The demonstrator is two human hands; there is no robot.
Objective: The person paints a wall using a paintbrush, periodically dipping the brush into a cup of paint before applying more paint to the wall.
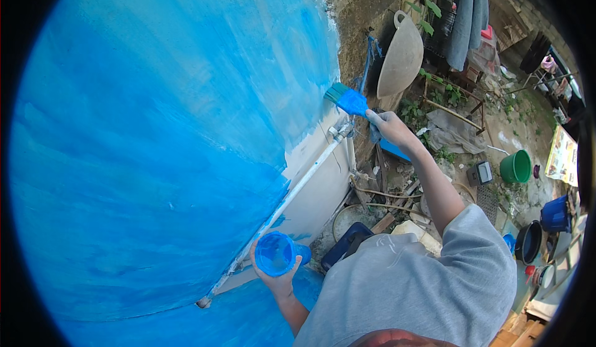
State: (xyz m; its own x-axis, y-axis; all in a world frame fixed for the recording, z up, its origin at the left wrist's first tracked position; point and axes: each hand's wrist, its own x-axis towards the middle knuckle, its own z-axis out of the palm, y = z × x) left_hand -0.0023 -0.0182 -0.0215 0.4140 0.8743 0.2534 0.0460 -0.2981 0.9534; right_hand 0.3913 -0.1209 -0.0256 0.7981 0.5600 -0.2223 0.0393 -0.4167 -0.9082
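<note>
The paintbrush (351,102) sticks out ahead of my right hand (390,126), its bristles (336,92) pointing up and to the left, over the right-hand edge of the blue wall (155,130); whether the tips press on the surface I can't tell. The paint container (276,238) sits within my left hand (277,279), lower down and nearer my body, its round mouth turned up toward me and its inner wall coated in blue.

My right arm reaches well forward out of the grey sleeve (475,247), the forearm slanting up and left, so that the hand is just beyond the tap (338,131) on the white pipe (298,185). My left forearm comes up from the lower edge, past the front of my shirt (397,285), with that hand close to the pipe's lower stretch.

My right fingers are closed around the brush's handle end, right behind its blue-smeared body. My left hand is curved about the container, fingers along its left side and thumb at its right, gripping it firmly enough to keep the mouth upward
</note>
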